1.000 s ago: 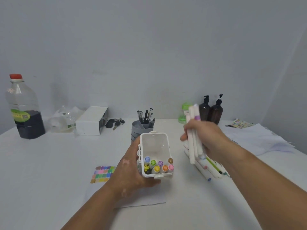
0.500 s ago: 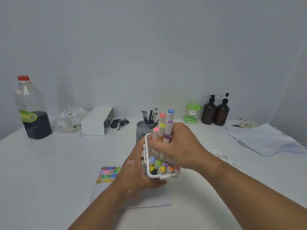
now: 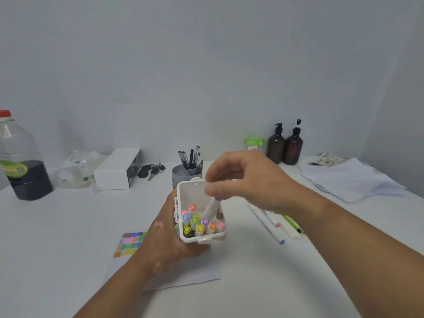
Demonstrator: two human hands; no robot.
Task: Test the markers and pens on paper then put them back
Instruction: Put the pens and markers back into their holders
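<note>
Most of the bunch has dropped from the right hand [image 3: 247,177] into the white marker case [image 3: 180,196]. Its fingertips now pinch the top of one purple-capped marker [image 3: 211,207], which leans across the capped rows inside. The left hand [image 3: 169,237] grips the case over the swatched paper [image 3: 183,276]. These light, stiff, smooth barrels probably slip, so hold them near the cap. More loose markers [image 3: 273,223] lie to the right.
</note>
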